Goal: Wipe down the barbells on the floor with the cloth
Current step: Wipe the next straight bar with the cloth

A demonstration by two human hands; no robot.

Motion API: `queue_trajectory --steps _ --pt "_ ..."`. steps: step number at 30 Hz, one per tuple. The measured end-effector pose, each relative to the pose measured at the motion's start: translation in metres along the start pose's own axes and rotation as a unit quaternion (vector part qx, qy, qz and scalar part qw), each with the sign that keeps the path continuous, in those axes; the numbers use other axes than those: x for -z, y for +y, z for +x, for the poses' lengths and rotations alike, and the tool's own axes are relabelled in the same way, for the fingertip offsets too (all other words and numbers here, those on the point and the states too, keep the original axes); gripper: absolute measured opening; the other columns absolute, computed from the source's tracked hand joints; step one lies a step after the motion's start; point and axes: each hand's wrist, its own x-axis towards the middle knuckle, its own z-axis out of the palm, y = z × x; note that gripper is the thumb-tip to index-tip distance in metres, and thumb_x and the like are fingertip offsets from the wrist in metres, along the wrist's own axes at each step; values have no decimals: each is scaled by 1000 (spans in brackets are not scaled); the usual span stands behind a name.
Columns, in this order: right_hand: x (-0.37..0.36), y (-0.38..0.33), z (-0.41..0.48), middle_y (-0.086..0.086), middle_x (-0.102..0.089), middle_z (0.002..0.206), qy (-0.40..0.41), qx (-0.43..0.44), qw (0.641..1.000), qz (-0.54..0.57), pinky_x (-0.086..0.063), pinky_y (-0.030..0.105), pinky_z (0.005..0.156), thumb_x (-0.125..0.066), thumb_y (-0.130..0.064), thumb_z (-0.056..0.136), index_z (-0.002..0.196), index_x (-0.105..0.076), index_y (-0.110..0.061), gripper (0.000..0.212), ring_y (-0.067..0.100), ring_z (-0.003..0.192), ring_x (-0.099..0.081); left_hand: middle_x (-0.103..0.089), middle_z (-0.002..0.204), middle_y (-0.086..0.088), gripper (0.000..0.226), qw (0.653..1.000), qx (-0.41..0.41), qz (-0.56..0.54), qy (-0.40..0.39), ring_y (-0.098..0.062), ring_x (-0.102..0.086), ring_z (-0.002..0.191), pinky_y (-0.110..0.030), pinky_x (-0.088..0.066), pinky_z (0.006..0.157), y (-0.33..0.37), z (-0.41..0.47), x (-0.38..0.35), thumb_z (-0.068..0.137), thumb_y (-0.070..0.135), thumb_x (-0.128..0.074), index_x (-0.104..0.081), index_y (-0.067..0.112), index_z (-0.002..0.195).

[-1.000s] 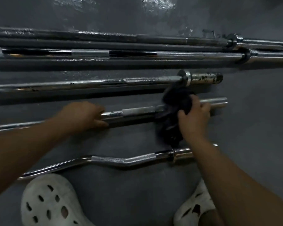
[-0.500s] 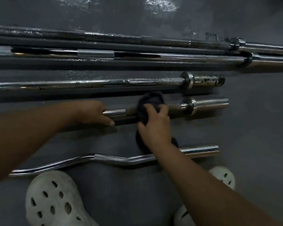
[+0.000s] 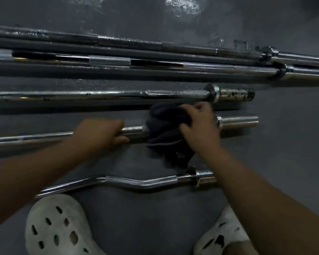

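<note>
The barbell (image 3: 238, 122) being wiped lies on the floor (image 3: 284, 162), long axis L–R across the view. Its shaft is gripped by the left hand (image 3: 101, 132), fingers curled over it, just L of the dark cloth (image 3: 166, 131). The cloth is bunched round the shaft & clutched by the right hand (image 3: 199, 129), just beside the collar at the R end. Right hand is nearer that end, so a stroke along the axis is prob. called for next. A curl bar (image 3: 136, 183) lies nearer the feet; other bars (image 3: 109, 93) lie farther off.
</note>
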Motion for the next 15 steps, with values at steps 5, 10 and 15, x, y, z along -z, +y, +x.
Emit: queue_trajectory --steps 5,10,15 --pt "-34 -29 -34 13 -36 140 87 -214 973 29 -40 39 105 -66 -16 79 135 -58 -30 58 39 119 -44 -69 88 -5 57 961 5 -178 -210 -25 -65 77 -32 -51 67 -8 16 14 78 73 -59 -64 19 97" --pt "-31 -71 -30 6 -40 130 -34 115 991 61 -49 35 99 -70 -18 74 132 -58 -35 61 28 114 -51 -69 105 -7 32 998 35 9 -59 -26 -67 92 -32 -48 69 -3 -4 10 89 47 -60 -62 19 104" --pt "-33 -10 -33 14 -36 138 155 -250 953 76 -40 38 103 -63 -15 82 136 -57 -27 56 37 118 -46 -68 103 -5 44 991 12 -91 -100 -26 -64 91 -28 -45 71 -10 0 0 82 57 -66 -59 22 108"
